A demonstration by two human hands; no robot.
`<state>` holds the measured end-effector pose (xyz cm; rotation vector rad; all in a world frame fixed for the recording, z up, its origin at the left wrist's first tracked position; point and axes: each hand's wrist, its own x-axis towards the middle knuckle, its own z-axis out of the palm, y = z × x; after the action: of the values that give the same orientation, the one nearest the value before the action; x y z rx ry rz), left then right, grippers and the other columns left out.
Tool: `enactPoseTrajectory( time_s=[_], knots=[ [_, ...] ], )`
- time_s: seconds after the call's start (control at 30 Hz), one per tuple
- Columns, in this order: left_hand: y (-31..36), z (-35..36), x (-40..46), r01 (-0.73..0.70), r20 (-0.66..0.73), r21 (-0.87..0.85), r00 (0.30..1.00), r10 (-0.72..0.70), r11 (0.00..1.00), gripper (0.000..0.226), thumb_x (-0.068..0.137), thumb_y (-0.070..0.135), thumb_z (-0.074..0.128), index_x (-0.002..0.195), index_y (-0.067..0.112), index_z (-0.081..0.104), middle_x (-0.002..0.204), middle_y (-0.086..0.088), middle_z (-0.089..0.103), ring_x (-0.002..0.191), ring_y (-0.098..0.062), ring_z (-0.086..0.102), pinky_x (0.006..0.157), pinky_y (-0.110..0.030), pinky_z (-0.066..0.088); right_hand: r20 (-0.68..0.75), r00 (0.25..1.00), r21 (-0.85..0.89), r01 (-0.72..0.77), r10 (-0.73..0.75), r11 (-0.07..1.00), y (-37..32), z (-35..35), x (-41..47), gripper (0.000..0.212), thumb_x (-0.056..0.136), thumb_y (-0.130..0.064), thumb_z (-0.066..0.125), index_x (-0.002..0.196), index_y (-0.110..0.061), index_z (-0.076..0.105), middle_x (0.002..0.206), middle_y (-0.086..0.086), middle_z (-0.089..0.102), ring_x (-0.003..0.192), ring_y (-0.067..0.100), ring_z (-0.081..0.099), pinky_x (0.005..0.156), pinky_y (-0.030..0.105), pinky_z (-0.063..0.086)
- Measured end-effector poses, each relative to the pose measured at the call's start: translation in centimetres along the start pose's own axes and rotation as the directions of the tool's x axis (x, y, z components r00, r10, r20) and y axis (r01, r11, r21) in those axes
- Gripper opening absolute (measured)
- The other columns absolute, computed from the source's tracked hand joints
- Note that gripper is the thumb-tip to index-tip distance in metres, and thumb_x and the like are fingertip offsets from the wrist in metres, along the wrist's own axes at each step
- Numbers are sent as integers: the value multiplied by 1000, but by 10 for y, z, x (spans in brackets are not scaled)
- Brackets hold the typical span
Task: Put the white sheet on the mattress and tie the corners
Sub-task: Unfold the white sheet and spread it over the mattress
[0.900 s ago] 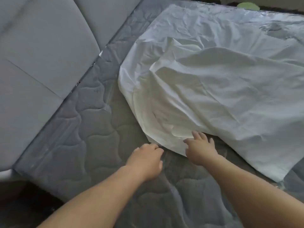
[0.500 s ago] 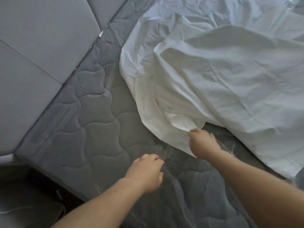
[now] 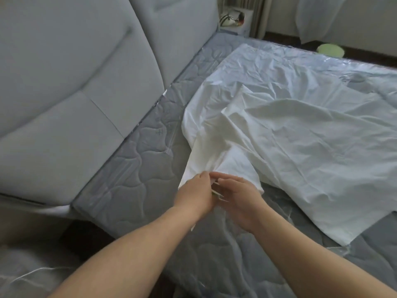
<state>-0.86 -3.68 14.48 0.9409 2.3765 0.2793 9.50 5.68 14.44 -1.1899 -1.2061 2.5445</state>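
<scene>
Gripping a gathered corner of the crumpled white cotton sheet (image 3: 290,134), the left hand (image 3: 194,194) had its fingers curled round the bunched fabric near the front-left part of the grey quilted mattress (image 3: 129,186). Just right of it, almost touching, the right hand (image 3: 240,198) had its thumb and fingers bent toward the same bunch, pinching the cloth edge; the exact fingertip contact was hidden between the hands. Something thin and pale stuck out between the two hands, too small to identify. The sheet lay wrinkled and partly folded over itself, spread across the middle and right of the mattress, with bare mattress along the left and front. Left of the mattress stood the padded light-grey upholstered headboard (image 3: 75,82). A pale green round object (image 3: 330,50) sat beyond the far edge.
</scene>
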Motion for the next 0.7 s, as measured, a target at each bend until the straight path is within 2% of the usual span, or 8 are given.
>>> enactPoseTrajectory(
  time_s=[0.13,0.2,0.3,0.4,0.5,0.57,0.6,0.7],
  knots=[
    [-27,-53,-21,-98,-77,94,991,105,991,17,100,21,50,116,18,56,110,-6,64,103,-31,63,73,-38,44,34,999,-120,34,-30,992,-14,46,-27,34,98,1,51,120,-9,75,121,15,73,121,36,64,109,53,45],
    [-38,-74,-30,-140,-95,135,984,153,981,21,97,13,50,115,18,60,111,-8,64,103,-32,62,71,-38,43,5,999,-238,49,-50,970,-14,60,-32,38,96,1,55,124,-18,73,115,9,75,112,28,67,96,46,50],
    [-61,-108,-44,-195,-114,152,970,213,969,30,93,7,48,118,16,62,113,-9,64,103,-34,62,75,-40,48,-51,995,-493,51,-87,869,-2,86,-28,59,91,-3,63,141,-33,54,110,7,72,96,21,67,80,38,51],
    [-84,-133,-55,-266,-159,142,944,287,953,28,93,5,46,114,14,62,109,-11,65,100,-35,63,70,-38,44,-179,973,-685,-18,-143,729,18,111,-20,72,86,-21,73,145,-40,38,101,6,69,83,18,67,71,33,56],
    [-106,-153,-62,-331,-247,81,907,340,940,24,93,5,46,107,13,63,104,-10,65,94,-35,62,67,-38,42,-344,891,-771,-88,-297,630,34,132,-6,84,75,-50,76,147,-33,36,116,1,63,102,23,64,84,42,58],
    [-119,-163,-67,-372,-315,52,874,369,927,21,92,5,48,103,12,65,99,-8,65,87,-33,61,65,-36,41,-456,835,-757,-182,-308,627,43,143,7,91,69,-65,69,147,-32,36,129,4,57,114,29,59,90,47,56],
    [-126,-166,-69,-395,-353,56,851,388,917,19,90,4,50,100,12,65,95,-6,65,83,-32,60,63,-35,39,-498,818,-745,-234,-288,625,47,148,13,86,74,-64,65,149,-33,36,132,7,54,116,33,57,90,48,55],
    [-155,-173,-71,-460,-456,177,745,487,870,15,79,0,53,83,12,62,77,-4,60,68,-31,56,52,-33,34,-531,805,-770,-327,-265,548,58,160,20,51,95,-38,45,145,-32,43,134,15,42,109,41,54,87,44,49]
  ],
)
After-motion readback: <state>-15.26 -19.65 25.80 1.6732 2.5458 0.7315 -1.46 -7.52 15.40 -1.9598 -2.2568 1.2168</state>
